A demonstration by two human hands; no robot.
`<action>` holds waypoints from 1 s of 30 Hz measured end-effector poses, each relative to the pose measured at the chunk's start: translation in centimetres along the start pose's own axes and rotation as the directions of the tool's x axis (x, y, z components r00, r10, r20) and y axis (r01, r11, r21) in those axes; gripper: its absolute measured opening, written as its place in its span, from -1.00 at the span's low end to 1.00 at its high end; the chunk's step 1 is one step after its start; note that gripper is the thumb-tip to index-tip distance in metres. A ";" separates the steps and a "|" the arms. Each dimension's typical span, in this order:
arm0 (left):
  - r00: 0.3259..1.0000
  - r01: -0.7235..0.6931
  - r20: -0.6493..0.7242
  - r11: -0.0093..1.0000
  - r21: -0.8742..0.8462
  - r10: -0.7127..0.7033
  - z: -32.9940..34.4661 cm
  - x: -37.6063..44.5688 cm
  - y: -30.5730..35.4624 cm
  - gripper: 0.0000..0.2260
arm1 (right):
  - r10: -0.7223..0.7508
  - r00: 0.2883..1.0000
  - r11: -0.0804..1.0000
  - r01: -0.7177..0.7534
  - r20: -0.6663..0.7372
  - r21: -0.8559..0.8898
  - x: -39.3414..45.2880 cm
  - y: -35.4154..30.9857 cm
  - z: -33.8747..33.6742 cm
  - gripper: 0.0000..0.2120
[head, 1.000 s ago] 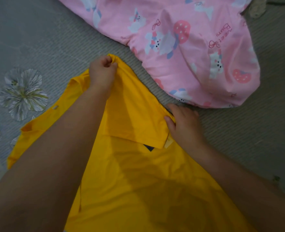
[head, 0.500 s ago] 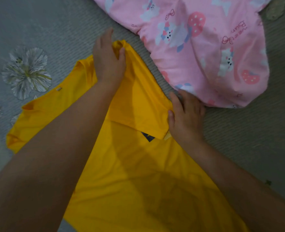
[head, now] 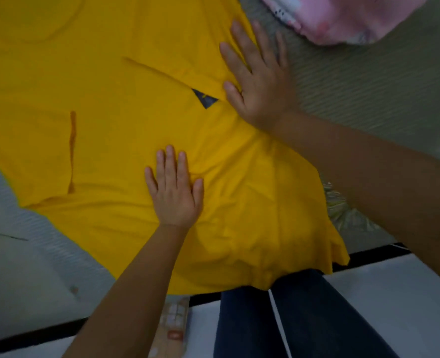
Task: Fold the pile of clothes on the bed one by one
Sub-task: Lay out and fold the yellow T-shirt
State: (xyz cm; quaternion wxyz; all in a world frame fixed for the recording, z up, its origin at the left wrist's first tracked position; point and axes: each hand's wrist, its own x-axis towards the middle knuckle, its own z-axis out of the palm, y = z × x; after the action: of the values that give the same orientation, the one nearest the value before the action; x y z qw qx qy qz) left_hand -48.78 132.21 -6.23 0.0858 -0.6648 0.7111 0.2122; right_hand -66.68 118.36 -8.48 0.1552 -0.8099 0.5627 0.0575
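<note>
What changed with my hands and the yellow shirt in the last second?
The left hand let go of the folded edge and moved back toward you; it now lies flat on the yellow shirt. The right hand opened flat too. The pink bedding stayed beside the shirt.

A bedroom in a home. A bed [head: 369, 81] with a ribbed grey-green cover fills most of the view, and a yellow shirt [head: 97, 104] is spread on it beside pink printed bedding [head: 343, 19], probably a pillow or quilt. Pale floor [head: 394, 306] shows past the bed's dark edge, where the person's jeans-clad legs [head: 304, 319] stand.
</note>
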 end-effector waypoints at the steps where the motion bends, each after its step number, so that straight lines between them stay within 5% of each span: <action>1: 1.000 0.004 -0.022 1.000 -0.002 -0.004 0.3 -0.1 -0.1 -0.51 | 0.008 1.000 1.000 -0.008 0.012 -0.021 0.0 0.0 0.0 -0.46; 9: 0.990 0.004 -0.143 1.000 0.031 0.000 1.7 -0.7 -0.4 -0.49 | 0.020 0.999 1.000 -0.021 -0.029 -0.016 -0.1 -0.1 0.3 -0.47; 13: 0.986 0.144 -0.088 0.989 0.013 -0.142 1.9 -1.1 0.7 -0.48 | 0.017 1.000 0.999 -0.016 -0.025 0.032 -2.1 -0.5 0.4 -0.49; 22: 0.995 0.045 0.092 0.998 -0.035 -0.041 6.0 -14.4 6.3 -0.42 | -0.010 0.999 0.997 0.007 0.044 0.071 -28.5 -1.0 3.8 -0.56; 30: 0.991 0.125 0.072 0.977 -0.171 -0.114 8.9 -20.4 8.6 -0.39 | 0.236 0.971 0.935 -0.239 0.042 0.263 -34.1 -0.3 3.1 -0.61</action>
State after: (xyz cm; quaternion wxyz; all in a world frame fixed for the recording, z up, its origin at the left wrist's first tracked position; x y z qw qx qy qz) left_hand -56.54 154.72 -4.36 0.0616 -0.7045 0.6455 0.2885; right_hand -78.44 149.93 -2.20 0.2573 -0.7074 0.6583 0.0037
